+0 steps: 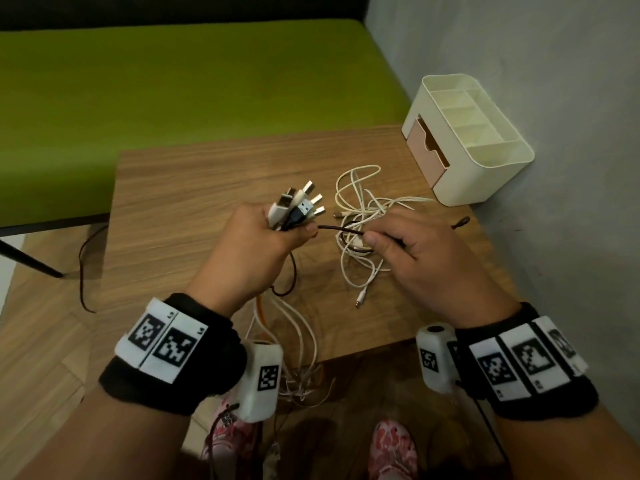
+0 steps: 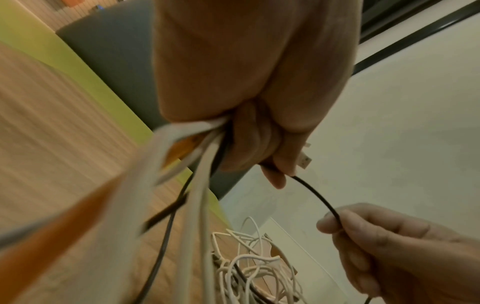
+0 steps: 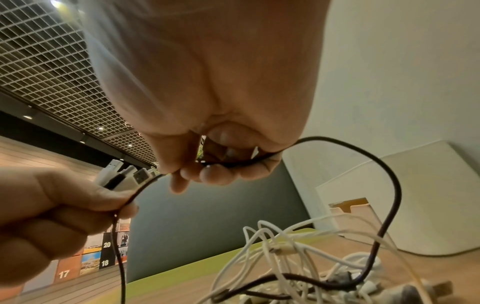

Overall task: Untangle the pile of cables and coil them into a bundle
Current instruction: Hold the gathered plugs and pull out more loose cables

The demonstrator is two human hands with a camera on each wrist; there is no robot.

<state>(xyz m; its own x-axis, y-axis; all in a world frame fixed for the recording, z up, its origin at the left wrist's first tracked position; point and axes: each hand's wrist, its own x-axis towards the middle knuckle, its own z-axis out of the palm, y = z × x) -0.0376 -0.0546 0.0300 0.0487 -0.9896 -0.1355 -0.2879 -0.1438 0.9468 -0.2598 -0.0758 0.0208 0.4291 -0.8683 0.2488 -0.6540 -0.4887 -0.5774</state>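
My left hand [image 1: 263, 233] grips a bunch of USB plugs [image 1: 299, 206], white and black, held upright above the wooden table [image 1: 194, 188]. Their cords [image 2: 197, 185], white, orange and black, hang from the fist over the table's near edge. A black cable [image 1: 341, 230] runs from the left hand to my right hand [image 1: 398, 247], which pinches it between thumb and fingers [image 3: 207, 174]. Beyond the right hand the black cable [image 3: 389, 195] loops down into a tangled pile of white cables [image 1: 363, 216] on the table.
A cream desk organiser [image 1: 467, 140] with a pink drawer stands at the table's far right corner by a grey wall. A green bench [image 1: 173, 81] lies behind the table. A thin black cord [image 1: 83, 271] hangs off the left side.
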